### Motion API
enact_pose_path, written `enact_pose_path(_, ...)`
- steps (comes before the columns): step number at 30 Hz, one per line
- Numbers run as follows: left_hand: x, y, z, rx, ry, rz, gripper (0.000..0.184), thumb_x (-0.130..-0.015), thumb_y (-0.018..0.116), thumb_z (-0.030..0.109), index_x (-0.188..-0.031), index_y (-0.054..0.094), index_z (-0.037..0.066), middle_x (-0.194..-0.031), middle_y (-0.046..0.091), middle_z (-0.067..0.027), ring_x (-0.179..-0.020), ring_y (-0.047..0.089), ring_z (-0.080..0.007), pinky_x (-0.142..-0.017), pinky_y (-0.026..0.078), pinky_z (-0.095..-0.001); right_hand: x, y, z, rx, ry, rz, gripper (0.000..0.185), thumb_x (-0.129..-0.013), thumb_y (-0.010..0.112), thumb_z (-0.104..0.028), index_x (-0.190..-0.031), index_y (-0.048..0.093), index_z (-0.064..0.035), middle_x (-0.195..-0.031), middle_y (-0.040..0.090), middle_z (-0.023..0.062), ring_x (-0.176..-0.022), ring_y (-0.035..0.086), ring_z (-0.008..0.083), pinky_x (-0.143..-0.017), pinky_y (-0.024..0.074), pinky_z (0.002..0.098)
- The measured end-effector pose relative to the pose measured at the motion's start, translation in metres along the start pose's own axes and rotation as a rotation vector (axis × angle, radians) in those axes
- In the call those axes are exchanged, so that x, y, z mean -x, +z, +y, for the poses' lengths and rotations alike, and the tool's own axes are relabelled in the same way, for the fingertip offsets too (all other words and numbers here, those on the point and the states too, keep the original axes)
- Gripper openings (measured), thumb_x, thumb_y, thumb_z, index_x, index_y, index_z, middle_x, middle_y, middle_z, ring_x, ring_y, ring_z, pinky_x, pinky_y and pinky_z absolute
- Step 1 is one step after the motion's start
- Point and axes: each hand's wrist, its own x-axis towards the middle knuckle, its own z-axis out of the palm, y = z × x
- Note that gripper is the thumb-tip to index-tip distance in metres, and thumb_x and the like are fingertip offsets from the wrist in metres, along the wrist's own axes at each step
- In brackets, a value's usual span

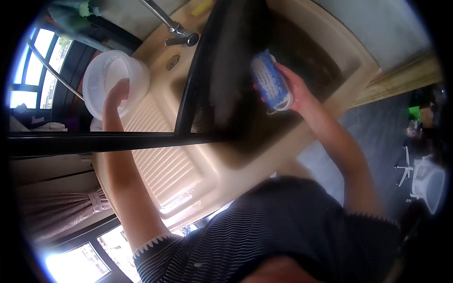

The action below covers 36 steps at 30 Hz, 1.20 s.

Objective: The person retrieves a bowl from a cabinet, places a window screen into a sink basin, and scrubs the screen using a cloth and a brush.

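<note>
My right hand grips a blue scrub brush by its white handle, with its pale bristles facing up. The brush is above the dark sink basin, beside a black-framed mesh screen that lies slantwise across the sink. Farther left, my left hand is curled at the mouth of a translucent white bucket. What its fingers hold, if anything, is hidden. One long black bar of the frame crosses over my left forearm.
The beige sink has a ribbed washboard on its left side. A chrome faucet stands at the back, near a drain hole. A white swivel chair is on the grey floor at right. A tied curtain hangs at lower left.
</note>
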Motion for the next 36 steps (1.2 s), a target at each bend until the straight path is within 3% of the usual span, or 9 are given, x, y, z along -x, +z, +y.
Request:
enact_pose_path(6,0.007,-0.020,-0.037,0.821,0.012,0.271,0.027,-0.085,0.050,0.019,-0.098,0.056,-0.004,-0.081,0.058,-0.0091,-0.067,0.055,-0.0155,-0.064,0.046,-0.0268,0.000,0.011,0.004,-0.026,-0.080,0.102,0.042,-0.091,0.032,-0.034,-0.118,0.042,-0.0031,-0.101,0.054,0.0164,-0.092,0.057,0.0300,-0.072,0.0492,0.0478)
enact_pose_path(10,0.038,-0.034,-0.065,1.403,0.193,0.402,0.023,-0.089,0.045,0.012,-0.096,0.053,-0.008,-0.088,0.060,-0.0165,-0.083,0.060,-0.0274,-0.083,0.050,-0.0374,-0.003,0.006,0.003,-0.039,-0.032,0.125,0.040,-0.092,0.030,-0.034,-0.118,0.042,-0.0052,-0.104,0.053,0.0143,-0.094,0.055,0.0316,-0.074,0.0472,0.0514)
enact_pose_path(16,0.162,0.030,-0.054,1.555,0.228,0.401,0.022,-0.089,0.040,0.008,-0.099,0.052,-0.007,-0.093,0.060,-0.0150,-0.092,0.058,-0.0246,-0.087,0.047,-0.0351,-0.010,-0.006,-0.019,-0.079,0.057,0.123,0.040,-0.092,0.030,-0.034,-0.117,0.043,-0.0059,-0.106,0.052,0.0138,-0.096,0.053,0.0356,-0.076,0.0453,0.0526)
enact_pose_path(26,0.299,0.174,0.103,1.866,-0.288,-0.052,0.025,-0.091,0.035,0.012,-0.095,0.050,-0.007,-0.088,0.056,-0.0165,-0.076,0.056,-0.0235,-0.069,0.047,-0.0307,-0.024,-0.025,-0.026,-0.040,0.234,0.071,0.040,-0.091,0.032,-0.036,-0.113,0.044,-0.0056,-0.104,0.051,0.0139,-0.091,0.055,0.0364,-0.071,0.0471,0.0514)
enact_pose_path(30,0.226,0.192,0.176,1.706,-0.031,-0.077,0.026,-0.090,0.038,0.014,-0.097,0.050,-0.008,-0.086,0.057,-0.0171,-0.077,0.059,-0.0239,-0.071,0.048,-0.0312,-0.025,-0.021,-0.024,-0.059,0.295,0.073,0.040,-0.090,0.034,-0.038,-0.114,0.044,-0.0073,-0.106,0.050,0.0146,-0.093,0.054,0.0367,-0.071,0.0470,0.0512)
enact_pose_path(32,0.169,0.205,0.223,1.415,0.010,0.166,0.022,-0.088,0.043,0.010,-0.093,0.053,-0.009,-0.084,0.057,-0.0154,-0.074,0.059,-0.0212,-0.071,0.048,-0.0310,-0.025,-0.022,-0.023,-0.086,0.309,0.052,0.040,-0.090,0.034,-0.038,-0.114,0.044,-0.0078,-0.108,0.050,0.0148,-0.093,0.054,0.0374,-0.071,0.0467,0.0515)
enact_pose_path(33,0.136,0.221,0.229,0.750,0.387,0.358,0.022,-0.087,0.046,0.011,-0.090,0.056,-0.009,-0.083,0.058,-0.0128,-0.073,0.059,-0.0189,-0.071,0.047,-0.0288,-0.021,-0.018,-0.025,-0.062,0.281,-0.018,0.037,-0.090,0.035,-0.035,-0.112,0.045,-0.0067,-0.106,0.051,0.0138,-0.093,0.055,0.0326,-0.074,0.0475,0.0464)
enact_pose_path(34,0.114,0.230,0.248,0.813,0.179,0.296,0.023,-0.086,0.049,0.015,-0.086,0.059,-0.006,-0.080,0.059,-0.0100,-0.073,0.059,-0.0160,-0.069,0.047,-0.0272,-0.024,-0.017,-0.025,-0.098,0.229,0.020,0.036,-0.090,0.034,-0.033,-0.110,0.046,-0.0065,-0.105,0.052,0.0128,-0.093,0.055,0.0302,-0.075,0.0477,0.0439)
enact_pose_path(36,0.093,0.247,0.281,0.135,0.553,0.681,0.019,-0.084,0.050,0.015,-0.088,0.061,0.000,-0.087,0.061,-0.0112,-0.074,0.060,-0.0247,-0.069,0.047,-0.0311,-0.033,-0.023,-0.023,-0.169,0.126,0.100,0.033,-0.090,0.033,-0.030,-0.108,0.047,-0.0059,-0.103,0.053,0.0109,-0.092,0.056,0.0253,-0.076,0.0482,0.0389)
